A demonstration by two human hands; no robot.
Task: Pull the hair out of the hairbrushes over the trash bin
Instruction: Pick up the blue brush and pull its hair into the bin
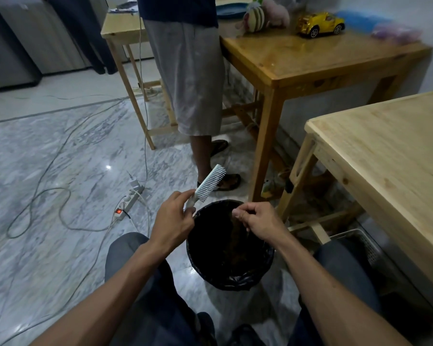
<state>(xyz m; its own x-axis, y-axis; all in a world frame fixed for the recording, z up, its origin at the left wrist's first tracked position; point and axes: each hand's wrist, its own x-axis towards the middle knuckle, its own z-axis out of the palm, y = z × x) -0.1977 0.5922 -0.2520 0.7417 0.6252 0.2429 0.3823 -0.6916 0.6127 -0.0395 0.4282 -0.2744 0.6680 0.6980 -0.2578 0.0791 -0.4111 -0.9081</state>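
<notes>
My left hand grips the handle of a pale blue-white hairbrush, which points up and away with its bristles facing right. The brush sits just left of the bin's far rim. A round trash bin lined with a black bag stands on the floor between my knees. Over its opening, my right hand pinches a strand of dark brown hair that hangs down into the bin. No hair shows among the bristles.
A person in grey shorts and sandals stands just beyond the bin. Wooden tables stand ahead and to the right. A power strip and loose cables lie on the marble floor to the left. A white basket sits under the right table.
</notes>
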